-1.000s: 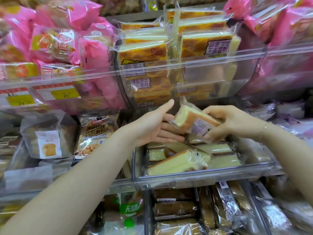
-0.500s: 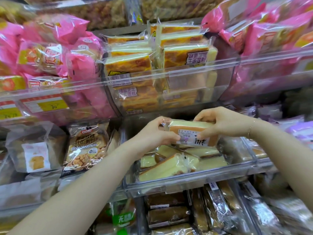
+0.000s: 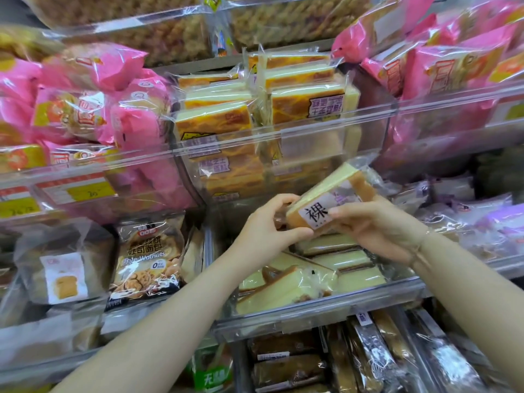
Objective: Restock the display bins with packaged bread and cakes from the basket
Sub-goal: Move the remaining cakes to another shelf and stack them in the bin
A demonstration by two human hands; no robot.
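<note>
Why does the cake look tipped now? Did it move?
Yes. Both hands turned the cake: its right end now tilts up toward the upper bin, above the lower bin.

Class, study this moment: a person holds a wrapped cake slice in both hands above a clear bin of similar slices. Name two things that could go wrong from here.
1. Both hands, left hand and right hand, pinch the cake by its lower end while it tilts upward; the soft slice might get squashed or slip.
2. The bin already holds several slices lying unevenly; one more set carelessly on top could slide toward the low front wall.
</note>
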